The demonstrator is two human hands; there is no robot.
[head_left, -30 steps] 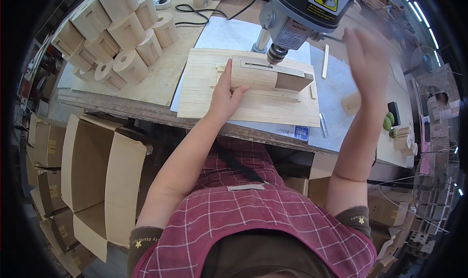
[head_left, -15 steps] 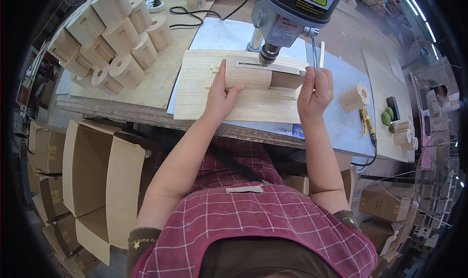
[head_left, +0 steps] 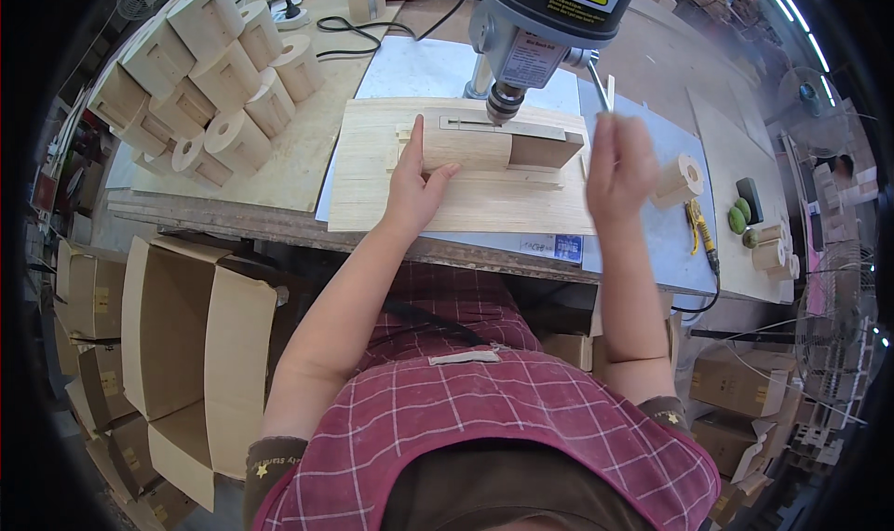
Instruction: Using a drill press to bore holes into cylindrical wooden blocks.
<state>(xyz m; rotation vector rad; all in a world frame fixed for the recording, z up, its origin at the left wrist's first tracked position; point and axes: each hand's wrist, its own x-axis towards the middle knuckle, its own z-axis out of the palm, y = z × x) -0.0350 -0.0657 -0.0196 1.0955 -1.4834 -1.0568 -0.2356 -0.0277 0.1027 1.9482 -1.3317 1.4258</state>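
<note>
A grey drill press (head_left: 526, 52) stands over a pale wooden board (head_left: 372, 201), its chuck (head_left: 506, 98) just above a wooden block (head_left: 466, 155) fitted with a slotted guide plate (head_left: 498, 129) on top and a dark hollow at the right. My left hand (head_left: 414, 182) grips the block's left part, index finger along its end, thumb at its front. My right hand (head_left: 620, 163), blurred, is closed round the press's lever (head_left: 598, 77), right of the block.
Pale bored wooden blocks (head_left: 223, 75) are piled at left; more (head_left: 676, 182) stand at right. A yellow tool (head_left: 700, 228) with a cable, green oval objects (head_left: 739, 213), a black cable (head_left: 358, 30) and a power socket (head_left: 291, 14) lie about. Open cardboard boxes (head_left: 242, 382) sit below the bench's left.
My right hand has come down from high at the right to grip the lever, moving slightly right since half a second ago. My left hand keeps its grip on the block.
</note>
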